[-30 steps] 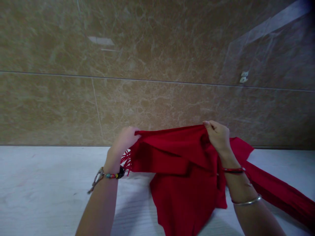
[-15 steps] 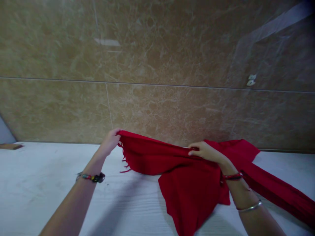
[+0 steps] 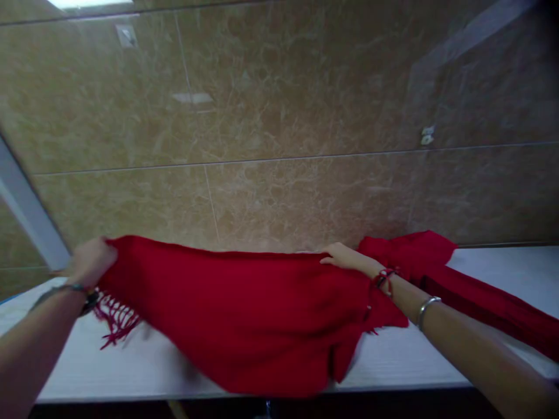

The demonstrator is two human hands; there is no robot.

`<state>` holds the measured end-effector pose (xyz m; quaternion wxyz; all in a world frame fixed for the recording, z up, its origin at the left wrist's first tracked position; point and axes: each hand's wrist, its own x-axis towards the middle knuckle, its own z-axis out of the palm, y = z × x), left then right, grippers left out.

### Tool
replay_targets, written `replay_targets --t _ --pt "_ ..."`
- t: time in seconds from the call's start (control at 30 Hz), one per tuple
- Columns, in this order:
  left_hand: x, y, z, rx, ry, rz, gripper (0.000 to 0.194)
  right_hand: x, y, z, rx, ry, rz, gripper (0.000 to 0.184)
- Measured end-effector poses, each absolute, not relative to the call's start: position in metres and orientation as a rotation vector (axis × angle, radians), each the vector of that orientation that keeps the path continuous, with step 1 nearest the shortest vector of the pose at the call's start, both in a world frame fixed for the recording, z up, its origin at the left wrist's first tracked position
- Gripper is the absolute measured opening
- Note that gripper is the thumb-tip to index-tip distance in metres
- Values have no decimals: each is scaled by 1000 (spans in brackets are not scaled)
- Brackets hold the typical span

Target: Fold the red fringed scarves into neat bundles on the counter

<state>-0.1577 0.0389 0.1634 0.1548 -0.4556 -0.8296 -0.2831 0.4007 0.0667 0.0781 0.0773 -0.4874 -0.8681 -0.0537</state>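
Observation:
A red scarf point(image 3: 244, 314) with a fringed end is stretched between my two hands above the table. My left hand point(image 3: 94, 259), somewhat blurred, is closed on its upper corner at the far left, with the fringe hanging just below. Along the scarf's top edge toward the right, my right hand point(image 3: 343, 256) pinches the cloth between thumb and fingers. The lower part droops over the table close to its front edge. More red cloth lies bunched beyond my right wrist, and a long folded strip runs off to the right.
The white table point(image 3: 414, 361) stands against a brown marble-tiled wall point(image 3: 271, 203). A grey post point(image 3: 30, 203) rises at the left end. On the wall are a small white fitting point(image 3: 427, 135) and a switch plate point(image 3: 126, 36). The table's front edge shows at the bottom.
My left hand has moved far to the left, drawing the fringed end along and spreading the scarf wide. My right hand has shifted left and pinches the top edge. The view has tilted too.

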Motion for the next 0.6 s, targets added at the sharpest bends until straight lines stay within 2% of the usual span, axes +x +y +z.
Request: replay_targets --t 0.07,0.13,0.3,0.37,0.5,0.6 --pt "-140 40 133 -1420 -2465 -472 41 392 72 73 -1467 -2627 -133 25" --pt "-100 45 98 -1614 -2402 -341 53 382 78 72 -1469 -2634 -98 27" --pt "10 38 5 -2199 -2111 -264 55 376 87 73 -1680 -2539 -180 27" --pt "29 28 -21 -2300 -2173 -181 57 382 90 70 -1804 -2481 -224 27" --pt "19 29 -38 -2321 -2316 61 59 394 93 63 -2005 -2336 -324 29" --pt "1 46 -34 -2328 -2256 94 59 387 91 58 -2039 -2267 -390 28"
